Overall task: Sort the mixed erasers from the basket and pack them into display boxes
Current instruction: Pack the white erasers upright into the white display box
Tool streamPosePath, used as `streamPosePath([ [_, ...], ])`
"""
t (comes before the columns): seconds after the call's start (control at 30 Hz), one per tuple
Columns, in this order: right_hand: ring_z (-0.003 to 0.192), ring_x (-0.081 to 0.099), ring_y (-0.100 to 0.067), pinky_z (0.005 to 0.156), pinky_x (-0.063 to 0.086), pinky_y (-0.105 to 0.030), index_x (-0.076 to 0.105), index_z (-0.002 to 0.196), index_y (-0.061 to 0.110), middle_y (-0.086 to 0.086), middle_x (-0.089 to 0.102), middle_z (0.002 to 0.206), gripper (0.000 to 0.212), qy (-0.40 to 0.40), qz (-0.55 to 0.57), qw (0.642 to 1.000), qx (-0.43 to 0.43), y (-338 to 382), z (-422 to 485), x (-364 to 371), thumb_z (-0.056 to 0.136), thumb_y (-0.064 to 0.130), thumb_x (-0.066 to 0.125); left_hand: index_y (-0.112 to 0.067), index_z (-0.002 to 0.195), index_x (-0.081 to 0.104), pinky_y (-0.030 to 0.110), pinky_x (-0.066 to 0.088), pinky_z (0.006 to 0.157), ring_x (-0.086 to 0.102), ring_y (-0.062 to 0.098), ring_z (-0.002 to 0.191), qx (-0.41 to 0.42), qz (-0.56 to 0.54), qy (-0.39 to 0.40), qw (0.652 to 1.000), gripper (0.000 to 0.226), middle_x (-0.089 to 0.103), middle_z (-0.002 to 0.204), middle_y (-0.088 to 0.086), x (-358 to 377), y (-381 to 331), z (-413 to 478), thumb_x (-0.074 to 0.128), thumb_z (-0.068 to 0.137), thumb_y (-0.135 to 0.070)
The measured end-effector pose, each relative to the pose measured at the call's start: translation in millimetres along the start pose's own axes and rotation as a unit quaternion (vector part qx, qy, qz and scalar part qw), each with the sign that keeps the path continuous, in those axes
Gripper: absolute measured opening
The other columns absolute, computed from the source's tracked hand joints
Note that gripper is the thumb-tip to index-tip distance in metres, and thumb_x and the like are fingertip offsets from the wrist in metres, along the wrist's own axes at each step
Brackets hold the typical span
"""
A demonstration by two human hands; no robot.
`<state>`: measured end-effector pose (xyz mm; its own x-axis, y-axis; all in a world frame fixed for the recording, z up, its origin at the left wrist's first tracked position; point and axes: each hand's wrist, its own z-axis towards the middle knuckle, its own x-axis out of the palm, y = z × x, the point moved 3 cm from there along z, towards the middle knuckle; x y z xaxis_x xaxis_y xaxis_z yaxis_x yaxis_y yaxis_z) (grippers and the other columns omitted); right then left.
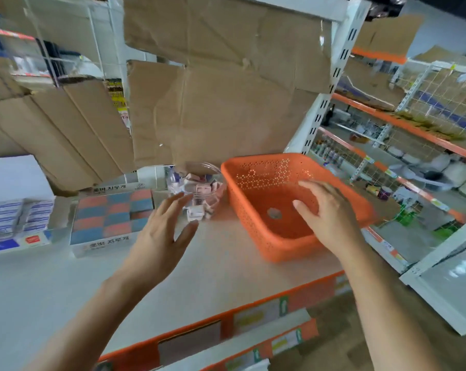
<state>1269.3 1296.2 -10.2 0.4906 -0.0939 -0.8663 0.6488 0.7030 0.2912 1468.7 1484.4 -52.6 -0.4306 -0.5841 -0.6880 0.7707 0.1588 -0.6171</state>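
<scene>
Hands of a person reach forward over a white shelf (226, 263) with an orange front edge. The left hand (163, 231), centre of the frame, has its fingers spread and straight, holding nothing; its fingertips are just short of a clear tub (182, 174). The tub holds a jumble of small wrapped erasers (202, 190) in pink and white.

The right hand (328, 212), right of centre, is held flat with its fingers apart and relaxed, above the near right part of an orange perforated basket (253, 172) – whether it touches the rim cannot be told. The basket sits just right of the tub, and only a small round mark shows on its floor.

Left of the tub lies a checkered box (111, 215) – red and blue erasers packed in neat rows, with printed labels on its sides. At the far left edge is a blue-white box (9, 223) of sleeved erasers. Brown cardboard (221, 108) covers the back of the shelf, filling the upper middle of the frame.
</scene>
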Motion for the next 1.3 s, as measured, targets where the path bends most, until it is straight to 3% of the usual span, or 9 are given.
streamPosePath([
  [0.13, 0.127, 0.043, -0.027, 0.104, 0.035, -0.042, 0.048, 0.133, 0.012, -0.008, 0.049, 0.137, 0.049, 0.047, -0.027, 0.998, 0.033, -63.6, 27.7, -6.5, 0.088, 0.028, 0.060, -0.028, 0.139, 0.036, 0.011, 0.026, 0.091, 0.043, 0.001, 0.115, -0.083, -0.086, -0.004, 0.993, 0.055, 0.043, 0.131, -0.016, 48.2, -33.2, 23.5, 0.049, 0.089, -0.048],
  [0.23, 0.128, 0.042, -0.026, 0.101, 0.035, -0.037, 0.038, 0.140, 0.015, -0.008, 0.045, 0.141, 0.055, 0.110, -0.003, 0.991, 0.071, -99.5, 45.5, -5.7, 0.090, 0.029, 0.057, -0.029, 0.142, 0.031, 0.035, 0.034, 0.108, 0.041, 0.005, 0.127, -0.169, -0.214, -0.001, 0.962, 0.090, 0.040, 0.142, -0.012, 81.1, -48.3, 36.8, 0.048, 0.068, -0.077],
  [0.4, 0.128, 0.043, -0.027, 0.100, 0.034, -0.033, 0.031, 0.144, 0.012, -0.010, 0.044, 0.142, 0.060, 0.197, 0.070, 0.970, 0.126, -135.4, 66.5, 3.1, 0.091, 0.022, 0.057, -0.039, 0.130, 0.032, 0.015, 0.052, 0.075, 0.060, -0.011, 0.085, -0.241, -0.337, -0.059, 0.908, 0.056, 0.055, 0.109, -0.019, 108.6, -67.1, 47.1, 0.056, 0.089, -0.010],
  [0.53, 0.125, 0.046, -0.029, 0.099, 0.036, -0.035, 0.028, 0.146, 0.014, -0.011, 0.046, 0.140, 0.057, 0.199, 0.067, 0.971, 0.111, -144.1, 68.0, 8.0, 0.093, 0.010, 0.049, -0.037, 0.135, 0.031, 0.013, 0.050, 0.069, 0.060, -0.009, 0.086, -0.250, -0.376, -0.063, 0.890, 0.077, 0.055, 0.117, -0.012, 110.7, -66.6, 47.3, 0.051, 0.064, -0.016],
  [0.63, 0.123, 0.046, -0.032, 0.096, 0.038, -0.036, 0.021, 0.148, 0.016, -0.012, 0.045, 0.141, 0.058, 0.207, 0.036, 0.973, 0.097, -144.3, 67.0, 7.5, 0.095, 0.009, 0.044, -0.038, 0.135, 0.029, 0.036, 0.038, 0.103, 0.045, 0.014, 0.123, -0.225, -0.207, -0.071, 0.950, 0.078, 0.039, 0.141, 0.002, 98.9, -65.5, 49.3, 0.055, 0.062, -0.030],
  [0.73, 0.122, 0.048, -0.032, 0.094, 0.039, -0.036, 0.019, 0.148, 0.017, -0.012, 0.046, 0.140, 0.058, 0.208, 0.027, 0.974, 0.090, -141.9, 66.0, 5.7, 0.096, 0.009, 0.043, -0.011, 0.127, 0.053, 0.038, 0.038, 0.097, 0.047, 0.028, 0.120, -0.071, 0.116, -0.072, 0.988, 0.061, 0.050, 0.132, 0.011, 81.9, -75.4, 74.2, 0.055, 0.067, -0.025],
  [0.97, 0.123, 0.047, -0.025, 0.094, 0.041, -0.037, 0.038, 0.140, 0.017, -0.004, 0.043, 0.140, 0.051, 0.144, 0.015, 0.989, 0.011, -129.2, 62.8, -1.5, 0.092, 0.020, 0.053, -0.018, 0.119, 0.058, 0.033, 0.040, 0.099, 0.053, 0.019, 0.116, 0.032, 0.453, 0.282, 0.845, 0.036, 0.061, 0.120, 0.000, 105.0, -82.2, 135.8, 0.059, 0.085, -0.028],
  [1.17, 0.123, 0.046, -0.024, 0.099, 0.036, -0.032, 0.056, 0.127, 0.013, -0.004, 0.051, 0.133, 0.039, 0.090, 0.019, 0.994, -0.054, -120.7, 62.6, -0.9, 0.089, 0.021, 0.059, -0.016, 0.102, 0.068, 0.031, 0.041, 0.094, 0.060, 0.018, 0.104, -0.007, 0.463, 0.358, 0.811, 0.022, 0.068, 0.106, -0.001, 122.9, -69.1, 152.7, 0.067, 0.081, -0.017],
  [1.3, 0.117, 0.052, -0.021, 0.092, 0.039, -0.029, 0.061, 0.120, 0.014, -0.001, 0.058, 0.124, 0.033, 0.071, 0.047, 0.992, -0.092, -115.1, 61.9, -2.6, 0.087, 0.019, 0.060, -0.016, 0.112, 0.064, 0.031, 0.043, 0.094, 0.057, 0.016, 0.108, 0.026, 0.375, 0.304, 0.875, 0.030, 0.063, 0.114, -0.001, 116.9, -68.8, 151.7, 0.066, 0.082, -0.021],
])
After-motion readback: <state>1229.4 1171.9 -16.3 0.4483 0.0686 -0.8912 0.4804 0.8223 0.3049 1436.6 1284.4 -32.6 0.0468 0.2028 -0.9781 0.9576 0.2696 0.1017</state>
